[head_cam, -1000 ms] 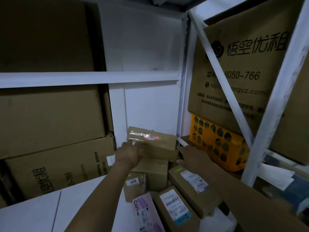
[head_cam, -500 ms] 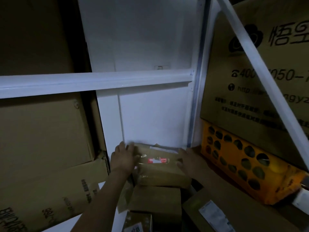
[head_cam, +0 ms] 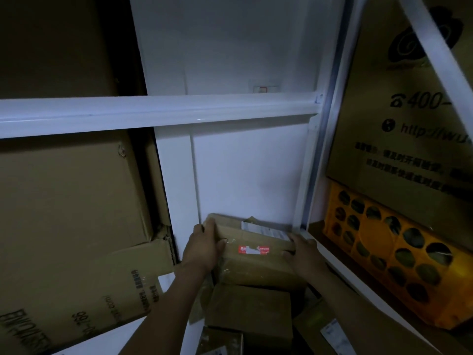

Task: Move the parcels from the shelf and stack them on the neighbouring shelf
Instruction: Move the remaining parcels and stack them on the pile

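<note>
- Left grip (head_cam: 202, 248) and right grip (head_cam: 303, 254) clasp the taped parcel (head_cam: 253, 242) by its 2 ends, fingers curled over the edges;
- it sits atop the brown pile (head_cam: 249, 311), against the white back wall (head_cam: 243, 175);
- likely step: squaring it on the stack; next, let go evenly without nudging it.

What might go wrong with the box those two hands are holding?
The brown cardboard parcel with the red sticker sits atop a stack; the left hand and right hand grip only its ends, so it might slip. Shifting it could nudge the plain cardboard box underneath and topple the pile. The white metal shelf post stands close to the right hand, which might bump it.
</note>
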